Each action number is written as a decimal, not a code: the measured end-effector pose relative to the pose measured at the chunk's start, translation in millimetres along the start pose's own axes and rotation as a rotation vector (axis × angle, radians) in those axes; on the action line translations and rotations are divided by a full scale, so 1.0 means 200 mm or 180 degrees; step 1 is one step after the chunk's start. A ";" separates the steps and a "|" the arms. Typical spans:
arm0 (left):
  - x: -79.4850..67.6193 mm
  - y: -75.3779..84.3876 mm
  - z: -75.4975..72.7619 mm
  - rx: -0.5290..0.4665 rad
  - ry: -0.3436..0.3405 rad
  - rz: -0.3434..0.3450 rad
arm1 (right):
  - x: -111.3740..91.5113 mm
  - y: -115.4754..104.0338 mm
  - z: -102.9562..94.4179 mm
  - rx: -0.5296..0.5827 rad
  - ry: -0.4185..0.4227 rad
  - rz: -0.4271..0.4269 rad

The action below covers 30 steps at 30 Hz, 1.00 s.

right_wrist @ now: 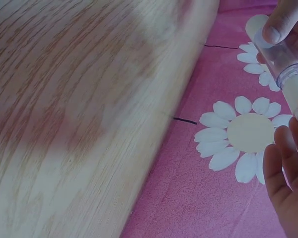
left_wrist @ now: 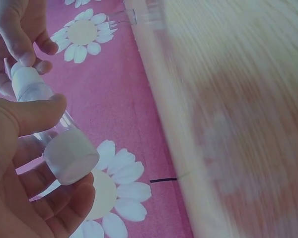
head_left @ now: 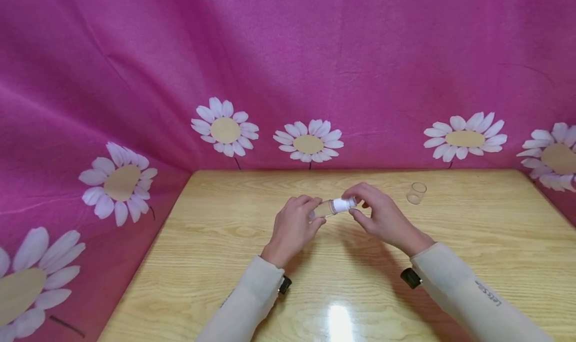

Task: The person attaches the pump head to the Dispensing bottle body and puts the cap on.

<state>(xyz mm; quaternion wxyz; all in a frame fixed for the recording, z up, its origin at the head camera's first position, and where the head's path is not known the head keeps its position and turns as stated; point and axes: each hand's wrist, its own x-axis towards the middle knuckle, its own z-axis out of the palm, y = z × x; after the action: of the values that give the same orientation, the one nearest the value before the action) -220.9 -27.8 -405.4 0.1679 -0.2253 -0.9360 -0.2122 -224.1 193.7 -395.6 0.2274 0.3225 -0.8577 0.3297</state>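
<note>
- White and clear, the bottle (head_left: 334,207) is held up above the bench (head_left: 216,257) between both hands, tilted, its right end higher in the head view.
- Left hand (head_left: 294,224): its grip is closed round the clear body — thumb (left_wrist: 39,114) over one side, fingers under the other, with the white base (left_wrist: 72,156) showing past them.
- Right hand (head_left: 382,214): its grip pinches the far end, by the white collar (head_left: 343,205), with finger above and thumb below in the head view. In the right wrist view, part of this hand runs out of frame.
- Ring (head_left: 333,207) between clear body and collar; neither hand covers it in the head view.
- Clear cap (head_left: 416,194) stands upright on the bench, beyond the right hand and apart from it.
- Bench: pale wood grain, with a bright glare (head_left: 340,324) near its front.
- Pink cloth (head_left: 382,42) rises behind the bench and at its sides — printed with white flowers (head_left: 225,130).
- Beige sleeves (head_left: 252,292) cover both forearms; dark lettering (head_left: 488,293) runs along the right one. Beneath each cuff sits a small black block (head_left: 410,278).
</note>
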 end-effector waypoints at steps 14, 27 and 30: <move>-0.02 0.00 0.00 0.0069 -0.0077 -0.0021 | 0.00 -0.03 0.00 -0.0036 -0.0590 0.0798; -0.02 -0.02 0.02 0.0105 -0.0090 -0.0036 | -0.02 -0.04 0.01 -0.0078 -0.0598 0.0858; -0.02 -0.02 0.01 0.0091 -0.0082 -0.0043 | -0.03 -0.04 0.00 -0.0055 -0.0407 0.0621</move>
<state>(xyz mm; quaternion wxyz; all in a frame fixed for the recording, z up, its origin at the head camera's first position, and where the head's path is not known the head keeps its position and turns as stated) -220.4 -30.6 -410.5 0.1576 -0.2193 -0.9425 -0.1970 -214.7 191.3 -396.0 0.1418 0.2559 -0.9005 0.3217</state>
